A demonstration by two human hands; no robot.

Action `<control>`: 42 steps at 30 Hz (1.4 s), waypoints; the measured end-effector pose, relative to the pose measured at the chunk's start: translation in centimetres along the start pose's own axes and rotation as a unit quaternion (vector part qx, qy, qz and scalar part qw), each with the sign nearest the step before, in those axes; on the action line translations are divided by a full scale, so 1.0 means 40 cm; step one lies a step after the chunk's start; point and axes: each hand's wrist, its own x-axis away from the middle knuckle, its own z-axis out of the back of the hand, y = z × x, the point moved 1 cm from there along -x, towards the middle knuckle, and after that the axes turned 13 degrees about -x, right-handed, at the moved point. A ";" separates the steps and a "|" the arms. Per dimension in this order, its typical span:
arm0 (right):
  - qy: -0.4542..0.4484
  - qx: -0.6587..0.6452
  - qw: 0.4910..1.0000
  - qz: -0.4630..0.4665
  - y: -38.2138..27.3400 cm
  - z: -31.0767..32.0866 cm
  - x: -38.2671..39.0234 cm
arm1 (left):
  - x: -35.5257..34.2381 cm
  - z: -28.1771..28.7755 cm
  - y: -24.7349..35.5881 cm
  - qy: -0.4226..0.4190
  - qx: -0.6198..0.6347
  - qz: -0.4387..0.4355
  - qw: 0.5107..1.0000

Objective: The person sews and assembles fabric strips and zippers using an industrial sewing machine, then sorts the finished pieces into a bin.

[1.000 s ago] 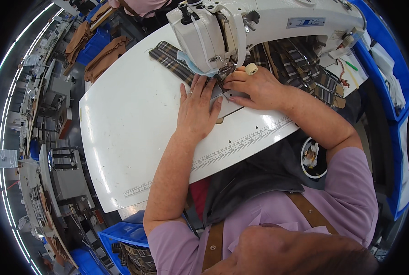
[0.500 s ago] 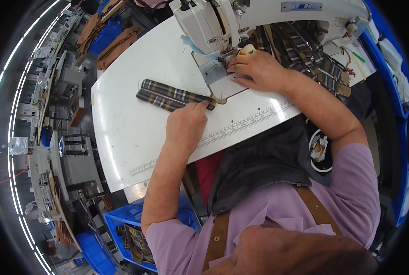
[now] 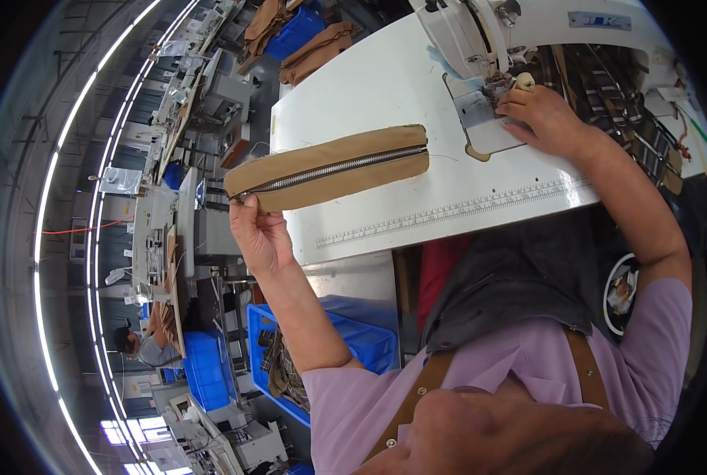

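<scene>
A tan fabric strip point(image 3: 306, 189) with a metal zipper point(image 3: 345, 168) along its middle is held up at the left of the sewing table. My left hand point(image 3: 262, 240) pinches its left end between thumb and fingers. The strip's right end reaches out over the white tabletop point(image 3: 353, 107). Beside the needle area of the sewing machine point(image 3: 480, 47), my right hand point(image 3: 545, 119) lies on the metal plate point(image 3: 478, 108), fingers extended and thumb apart. I see nothing held in it. A small cream-coloured round part point(image 3: 524, 81) sits by its knuckles.
Plaid fabric pieces point(image 3: 607, 95) are heaped behind my right forearm. A printed ruler point(image 3: 456, 210) runs along the table's near edge. Below my left arm stands a blue crate point(image 3: 369, 342) with plaid pieces. Another person point(image 3: 144, 348) sits at the far left.
My left hand has moved left and lifted the strip, which has gone from plaid side up to tan side up. The view has shifted; my right hand stays at the machine.
</scene>
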 end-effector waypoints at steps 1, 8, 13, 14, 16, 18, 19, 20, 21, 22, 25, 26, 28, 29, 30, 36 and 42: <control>0.003 -0.002 1.000 0.003 -0.004 0.000 -0.001 | -0.002 0.022 -0.003 -0.048 0.024 -0.005 0.999; 0.010 -0.008 1.000 0.004 0.001 -0.007 -0.005 | -0.001 0.011 -0.010 -0.043 0.026 0.012 0.999; 0.009 -0.010 1.000 0.002 -0.003 -0.001 -0.005 | -0.005 0.008 -0.019 -0.116 0.067 0.008 0.991; 0.011 -0.012 1.000 0.002 -0.002 -0.001 -0.003 | -0.010 0.006 -0.021 -0.145 0.087 0.010 0.986; 0.010 -0.012 1.000 0.002 0.001 -0.001 0.000 | -0.011 0.007 -0.025 -0.142 0.081 0.015 0.986; 0.009 -0.013 1.000 0.002 0.002 -0.002 -0.001 | -0.011 0.003 -0.030 -0.138 0.077 0.019 0.987; 0.008 -0.013 1.000 0.002 0.002 -0.002 -0.001 | -0.011 0.003 -0.033 -0.132 0.067 0.019 0.989; 0.009 -0.014 1.000 0.003 0.002 -0.003 -0.002 | -0.011 0.002 -0.031 -0.126 0.057 0.019 0.990; 0.010 -0.015 1.000 0.005 0.001 -0.004 -0.003 | -0.010 0.001 -0.027 -0.126 0.055 0.018 0.990; 0.011 -0.016 1.000 0.008 0.000 -0.005 -0.004 | -0.008 0.000 -0.023 -0.120 0.041 0.020 0.992; 0.007 -0.017 1.000 0.006 -0.004 0.003 -0.004 | -0.001 -0.013 -0.006 -0.087 -0.008 0.031 0.996; 0.007 -0.015 1.000 0.001 -0.004 0.006 -0.001 | 0.005 -0.024 0.004 -0.059 -0.044 0.038 0.997; 0.005 -0.018 1.000 0.000 0.009 0.000 0.010 | 0.016 -0.083 0.032 0.010 -0.149 -0.044 0.988; 0.003 -0.014 1.000 -0.008 0.012 -0.002 0.008 | 0.030 -0.111 0.054 0.086 -0.253 -0.132 0.954; 0.000 -0.014 1.000 -0.005 0.015 -0.004 0.008 | 0.040 -0.120 0.076 0.084 -0.329 -0.193 0.921; -0.004 -0.009 1.000 0.016 0.022 -0.013 -0.002 | 0.105 -0.271 0.134 0.096 -0.641 -0.350 0.676; 0.000 -0.006 1.000 0.026 0.025 -0.019 0.000 | 0.086 -0.414 -0.176 -0.267 -0.758 -0.141 0.579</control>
